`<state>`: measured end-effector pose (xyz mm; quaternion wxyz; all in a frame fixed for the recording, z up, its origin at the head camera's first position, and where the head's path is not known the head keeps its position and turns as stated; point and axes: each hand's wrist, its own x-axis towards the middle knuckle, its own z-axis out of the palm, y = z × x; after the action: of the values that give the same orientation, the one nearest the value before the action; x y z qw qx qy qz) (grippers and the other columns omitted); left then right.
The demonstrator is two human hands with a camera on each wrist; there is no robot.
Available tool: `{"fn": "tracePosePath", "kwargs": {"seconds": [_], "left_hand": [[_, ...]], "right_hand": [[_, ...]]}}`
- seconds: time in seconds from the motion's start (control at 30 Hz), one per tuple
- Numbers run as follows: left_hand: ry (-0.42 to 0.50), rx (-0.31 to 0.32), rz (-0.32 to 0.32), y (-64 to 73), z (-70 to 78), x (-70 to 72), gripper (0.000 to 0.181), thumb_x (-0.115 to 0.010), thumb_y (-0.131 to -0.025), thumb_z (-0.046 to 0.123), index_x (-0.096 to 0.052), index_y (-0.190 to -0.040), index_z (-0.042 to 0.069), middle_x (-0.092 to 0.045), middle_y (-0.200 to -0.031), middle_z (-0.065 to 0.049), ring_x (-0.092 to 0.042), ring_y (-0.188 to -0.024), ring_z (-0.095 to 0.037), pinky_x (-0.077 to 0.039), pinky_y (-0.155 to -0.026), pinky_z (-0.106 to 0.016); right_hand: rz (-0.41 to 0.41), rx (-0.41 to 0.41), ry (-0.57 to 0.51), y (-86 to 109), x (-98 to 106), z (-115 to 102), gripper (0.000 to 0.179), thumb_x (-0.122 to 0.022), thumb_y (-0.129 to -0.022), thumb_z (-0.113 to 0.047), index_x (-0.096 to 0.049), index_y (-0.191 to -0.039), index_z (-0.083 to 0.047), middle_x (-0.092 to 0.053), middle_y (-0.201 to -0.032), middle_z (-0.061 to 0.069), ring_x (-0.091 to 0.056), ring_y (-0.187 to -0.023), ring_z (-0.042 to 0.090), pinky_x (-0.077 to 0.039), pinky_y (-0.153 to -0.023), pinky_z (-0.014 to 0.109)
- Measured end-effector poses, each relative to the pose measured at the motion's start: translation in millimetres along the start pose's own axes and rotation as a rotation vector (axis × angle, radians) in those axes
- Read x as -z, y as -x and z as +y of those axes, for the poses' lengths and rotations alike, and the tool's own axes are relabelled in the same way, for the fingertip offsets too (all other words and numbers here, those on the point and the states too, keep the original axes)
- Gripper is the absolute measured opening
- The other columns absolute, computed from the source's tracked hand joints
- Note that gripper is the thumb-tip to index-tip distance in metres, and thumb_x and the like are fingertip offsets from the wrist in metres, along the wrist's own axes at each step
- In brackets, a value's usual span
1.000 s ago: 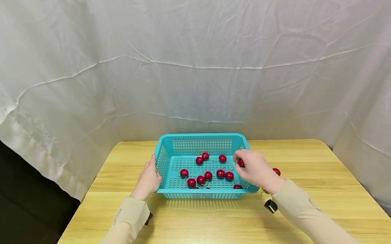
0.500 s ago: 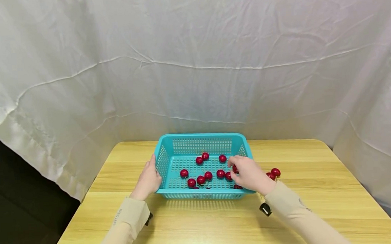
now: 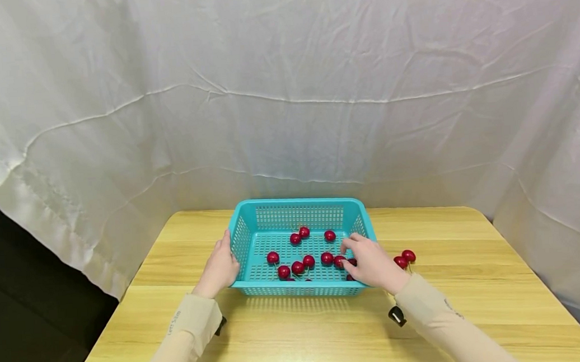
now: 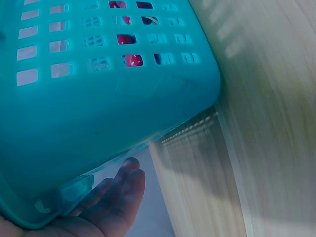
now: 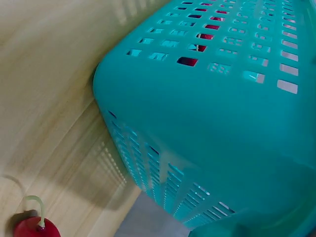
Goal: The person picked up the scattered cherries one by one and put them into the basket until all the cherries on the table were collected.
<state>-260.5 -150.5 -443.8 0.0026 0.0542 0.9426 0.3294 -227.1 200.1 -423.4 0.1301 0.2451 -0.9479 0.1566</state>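
Observation:
A turquoise perforated plastic basket [image 3: 299,201] stands on the table with several red cherries inside, such as one cherry [image 3: 273,257] toward its left. My left hand [image 3: 220,269] grips the basket's left end by the rim; the left wrist view shows its fingers [image 4: 129,190] beneath that rim. Over the basket's right side, my right hand [image 3: 371,262] reaches in with fingers parted. Just below its fingertips lies a dark cherry [image 3: 353,262], partly hidden and apparently not pinched. The right hand itself does not show in the right wrist view.
Two stemmed cherries, one of them a cherry [image 3: 408,256], lie on the wooden table [image 3: 301,337] right of the basket. A cherry [image 5: 37,228] also shows at the right wrist view's bottom corner. Pale curtain [image 3: 284,91] hangs behind the table.
My right hand has carried a cherry leftward and down into the basket, and its fingers have parted, leaving the cherry low among the others. The left hand and basket have stayed put.

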Motion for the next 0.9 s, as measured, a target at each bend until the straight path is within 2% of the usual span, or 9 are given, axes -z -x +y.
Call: {"fn": "tracePosePath", "kwargs": {"seconds": [0.13, 0.3, 0.53, 0.77, 0.9], "left_hand": [[0.003, 0.002, -0.003, 0.1, 0.1, 0.2, 0.074, -0.043, -0.095, -0.002, -0.005, -0.159, -0.006, -0.041, -0.147, -0.033, -0.057, -0.113, -0.037, -0.051, -0.101, -0.055], [-0.004, 0.002, -0.007, -0.2, -0.7, 0.2, 0.075, -0.043, -0.094, -0.002, -0.005, -0.159, -0.006, -0.04, -0.149, -0.033, -0.056, -0.116, -0.038, -0.049, -0.103, -0.056], [-0.011, 0.0, -0.004, 0.8, -0.1, 0.0, 0.076, -0.044, -0.094, -0.002, -0.005, -0.159, -0.006, -0.041, -0.147, -0.034, -0.056, -0.114, -0.037, -0.049, -0.103, -0.055], [-0.01, 0.001, -0.004, 1.2, 0.7, 0.5, 0.076, -0.043, -0.094, -0.003, -0.005, -0.159, -0.006, -0.041, -0.147, -0.034, -0.055, -0.114, -0.037, -0.048, -0.104, -0.056], [-0.01, 0.005, -0.003, 1.2, 1.1, 0.6, 0.076, -0.044, -0.094, -0.003, -0.005, -0.159, -0.006, -0.041, -0.147, -0.033, -0.056, -0.114, -0.037, -0.048, -0.103, -0.056]], "right_hand": [[0.001, -0.011, 0.0, 0.8, -1.8, 0.6, 0.012, -0.076, -0.084, -0.009, -0.067, -0.091, -0.007, -0.06, -0.088, 0.003, -0.044, -0.063, 0.009, -0.042, -0.059, 0.024], [-0.002, -0.018, -0.003, 1.6, -4.2, 2.6, 0.011, -0.076, -0.083, -0.01, -0.068, -0.091, -0.008, -0.066, -0.094, 0.007, -0.052, -0.071, 0.012, -0.05, -0.066, 0.03], [0.012, -0.012, -0.018, 2.9, -4.4, 2.9, 0.01, -0.075, -0.084, -0.008, -0.068, -0.091, -0.009, -0.066, -0.093, 0.006, -0.053, -0.073, 0.011, -0.05, -0.066, 0.028], [0.038, 0.002, -0.008, 3.1, -4.7, 3.1, 0.012, -0.076, -0.083, -0.007, -0.066, -0.089, -0.011, -0.065, -0.089, 0.002, -0.06, -0.077, 0.015, -0.055, -0.069, 0.031], [0.037, -0.02, -0.051, 4.0, -5.0, 3.1, 0.01, -0.074, -0.084, -0.005, -0.068, -0.091, -0.009, -0.066, -0.09, 0.003, -0.063, -0.079, 0.019, -0.056, -0.071, 0.032]]}}
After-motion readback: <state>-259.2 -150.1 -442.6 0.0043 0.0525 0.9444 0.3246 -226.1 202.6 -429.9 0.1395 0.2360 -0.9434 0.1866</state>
